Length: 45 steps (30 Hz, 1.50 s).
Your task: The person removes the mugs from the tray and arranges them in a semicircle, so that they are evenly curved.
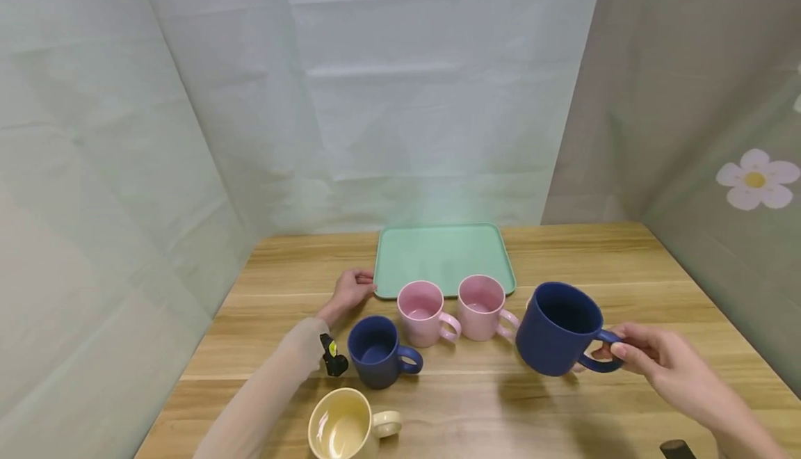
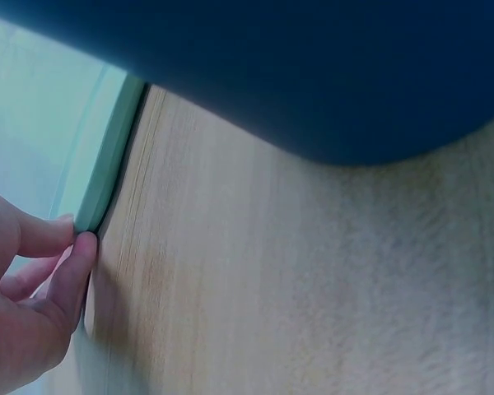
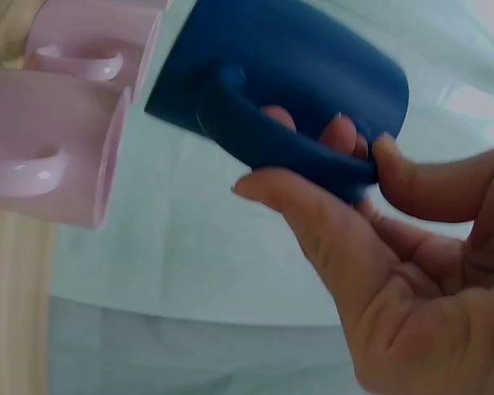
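Observation:
My right hand (image 1: 666, 361) grips a dark blue mug (image 1: 551, 337) by its handle, up off the table and tilted. In the right wrist view, fingers and thumb wrap round the handle of this mug (image 3: 305, 66). At the back, my left hand (image 1: 352, 291) pinches the near left corner of a mint green tray (image 1: 444, 254); thumb and fingertips meet on the tray's rim (image 2: 107, 164) in the left wrist view. Two pink mugs (image 1: 421, 314) (image 1: 480, 309) stand before the tray, handles to the right. Pale slivers behind the held mug are mostly hidden.
A second blue mug (image 1: 378, 355) stands close beside my left forearm, with a yellow mug (image 1: 343, 425) nearer to me. The wooden table (image 1: 450, 410) is bounded by hanging cloth (image 1: 425, 97) at the back and sides. A dark object (image 1: 677, 449) shows at the lower right.

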Motion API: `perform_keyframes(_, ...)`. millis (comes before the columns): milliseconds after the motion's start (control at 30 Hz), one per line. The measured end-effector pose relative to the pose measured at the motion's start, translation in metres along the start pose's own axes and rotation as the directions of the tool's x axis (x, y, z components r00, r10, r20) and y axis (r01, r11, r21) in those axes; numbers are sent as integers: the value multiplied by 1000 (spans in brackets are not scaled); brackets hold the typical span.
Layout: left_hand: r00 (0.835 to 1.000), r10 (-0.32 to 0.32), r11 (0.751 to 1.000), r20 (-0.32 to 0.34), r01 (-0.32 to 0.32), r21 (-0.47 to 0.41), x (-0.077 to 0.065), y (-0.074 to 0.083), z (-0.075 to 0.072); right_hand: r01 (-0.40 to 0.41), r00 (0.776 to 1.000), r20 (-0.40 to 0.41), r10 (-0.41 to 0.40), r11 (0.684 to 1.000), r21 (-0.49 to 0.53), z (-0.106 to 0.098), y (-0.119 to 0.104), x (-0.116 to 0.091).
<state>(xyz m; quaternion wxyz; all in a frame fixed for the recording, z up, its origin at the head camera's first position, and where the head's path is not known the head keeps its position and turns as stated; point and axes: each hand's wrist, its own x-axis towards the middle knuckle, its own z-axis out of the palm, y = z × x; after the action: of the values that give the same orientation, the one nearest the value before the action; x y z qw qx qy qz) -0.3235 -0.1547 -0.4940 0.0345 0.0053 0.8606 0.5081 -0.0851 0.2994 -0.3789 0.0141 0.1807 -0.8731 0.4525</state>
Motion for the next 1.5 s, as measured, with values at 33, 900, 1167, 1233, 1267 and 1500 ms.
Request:
perform_keyframes(33,1000,-3,1000,0,3,4,0,0,0,27,999,26,-27,999,30,0,3,-2)
perform_keyframes(900,1000,-19,998,13,20,-54,-5,-3,-10,47,923,359,-141,965,259,9,60,-31)
perform_keyframes(1167,1000,-19,998,18,20,-67,-5,-4,-10,36,922,355,-156,946,322,10,70,-36)
perform_keyframes(1233,1000,-8,999,15,9,-45,-5,-5,-10,31,924,352,-150,946,321,10,73,-38)
perform_keyframes(1267,1000,-6,999,13,7,-37,-5,-5,-11,30,925,350,-147,947,319,11,75,-38)
perform_keyframes(1500,1000,-2,1000,8,2,-19,-5,-6,-12,17,935,335,-115,959,281,13,81,-41)
